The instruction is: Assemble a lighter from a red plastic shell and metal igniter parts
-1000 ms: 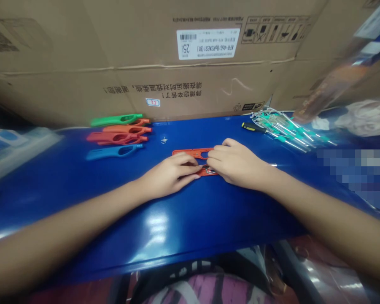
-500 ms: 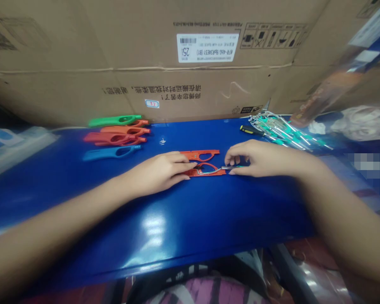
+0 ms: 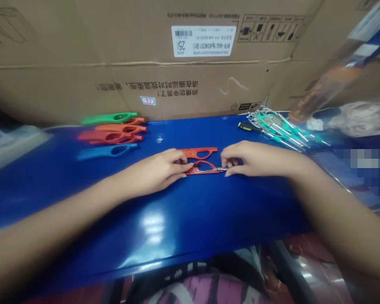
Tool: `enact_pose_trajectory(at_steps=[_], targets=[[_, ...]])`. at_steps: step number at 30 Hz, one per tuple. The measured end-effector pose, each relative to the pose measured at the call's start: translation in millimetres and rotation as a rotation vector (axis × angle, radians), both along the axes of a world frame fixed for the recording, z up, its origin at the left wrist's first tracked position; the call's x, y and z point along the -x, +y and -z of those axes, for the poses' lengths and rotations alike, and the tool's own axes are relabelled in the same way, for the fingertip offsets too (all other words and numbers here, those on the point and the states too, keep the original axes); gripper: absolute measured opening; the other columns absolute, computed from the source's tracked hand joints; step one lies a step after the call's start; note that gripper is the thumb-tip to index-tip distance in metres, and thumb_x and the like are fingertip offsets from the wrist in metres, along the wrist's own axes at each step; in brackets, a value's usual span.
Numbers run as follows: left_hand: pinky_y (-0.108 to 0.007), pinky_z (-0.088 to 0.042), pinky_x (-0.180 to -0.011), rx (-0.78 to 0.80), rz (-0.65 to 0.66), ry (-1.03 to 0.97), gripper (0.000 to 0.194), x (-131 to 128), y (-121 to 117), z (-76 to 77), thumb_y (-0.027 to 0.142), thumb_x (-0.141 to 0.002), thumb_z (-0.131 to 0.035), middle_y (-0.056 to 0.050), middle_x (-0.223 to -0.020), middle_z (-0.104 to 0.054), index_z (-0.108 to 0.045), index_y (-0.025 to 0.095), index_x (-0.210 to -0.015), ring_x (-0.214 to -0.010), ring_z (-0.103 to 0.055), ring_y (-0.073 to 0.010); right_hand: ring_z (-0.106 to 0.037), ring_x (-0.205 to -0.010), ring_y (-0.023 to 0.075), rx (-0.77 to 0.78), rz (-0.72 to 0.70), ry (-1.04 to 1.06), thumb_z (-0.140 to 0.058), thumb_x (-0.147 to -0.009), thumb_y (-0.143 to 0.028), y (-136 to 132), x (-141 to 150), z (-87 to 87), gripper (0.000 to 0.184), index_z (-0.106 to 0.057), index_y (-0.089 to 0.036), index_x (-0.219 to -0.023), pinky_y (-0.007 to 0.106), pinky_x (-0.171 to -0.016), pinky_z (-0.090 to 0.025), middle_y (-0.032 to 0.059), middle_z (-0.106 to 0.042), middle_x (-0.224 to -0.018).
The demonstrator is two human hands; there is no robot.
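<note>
Two orange shell halves of what look like long-necked lighters lie side by side on the blue table [image 3: 183,211]. My left hand [image 3: 161,169] is closed on the left end of the nearer shell half [image 3: 211,171], with thumb and fingers pressing a small black part inside it. A thin wire runs along this half towards its right tip. At that tip, my right hand [image 3: 246,158] pinches a slim metal tube [image 3: 222,169]; its far end is hidden by the fingers. The farther shell half [image 3: 205,149] lies just beyond, partly behind my left fingers.
Green, orange, red and blue lighter shells [image 3: 110,136] are piled at the left. Small white pieces [image 3: 159,139] lie nearby. Right of centre are several metal tubes with teal parts [image 3: 284,128] and a yellow-black screwdriver [image 3: 246,126]. A cardboard box [image 3: 129,42] stands behind.
My right hand has shifted slightly left with the metal tube, closer to the shell tip. My left hand keeps its hold; the whole view has moved a little.
</note>
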State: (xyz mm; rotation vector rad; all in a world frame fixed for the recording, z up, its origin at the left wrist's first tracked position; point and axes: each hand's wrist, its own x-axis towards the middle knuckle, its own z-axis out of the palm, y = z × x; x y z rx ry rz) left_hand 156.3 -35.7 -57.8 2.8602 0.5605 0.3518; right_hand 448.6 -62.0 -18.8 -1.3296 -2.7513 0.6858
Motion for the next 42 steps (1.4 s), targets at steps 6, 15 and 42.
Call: enact_pose_trajectory(at_steps=[6, 15, 42], targets=[[-0.039, -0.052, -0.092, -0.009, 0.023, 0.011, 0.030, 0.6, 2.5, 0.0, 0.024, -0.100, -0.049, -0.011, -0.111, -0.065, -0.067, 0.018, -0.124, -0.104, -0.060, -0.0228, -0.053, -0.062, 0.0112, -0.010, -0.026, 0.068, -0.069, -0.085, -0.022, 0.0, 4.8, 4.7, 0.008, -0.067, -0.017, -0.080, 0.025, -0.059, -0.035, 0.0002, -0.064, -0.073], [-0.038, -0.052, -0.093, -0.006, 0.030, -0.019, 0.029, 2.1, 3.7, 1.3, 0.023, -0.099, -0.051, -0.010, -0.108, -0.065, -0.069, 0.022, -0.122, -0.104, -0.061, -0.0226, -0.057, -0.067, 0.0130, -0.068, -0.034, 0.057, -0.059, -0.090, -0.018, -5.2, 6.4, 4.2, 0.013, -0.069, -0.019, -0.082, 0.026, -0.063, -0.038, 0.0013, -0.068, -0.077], [-0.038, -0.052, -0.090, 0.002, 0.020, -0.032, 0.028, -2.5, 0.9, 0.7, 0.022, -0.099, -0.049, -0.011, -0.105, -0.065, -0.072, 0.018, -0.116, -0.101, -0.061, -0.0226, -0.056, -0.069, 0.0156, -0.141, 0.035, -0.115, -0.056, -0.086, -0.010, -10.0, 19.4, 1.6, 0.019, -0.062, -0.018, -0.070, 0.029, -0.063, -0.032, 0.0034, -0.064, -0.073]])
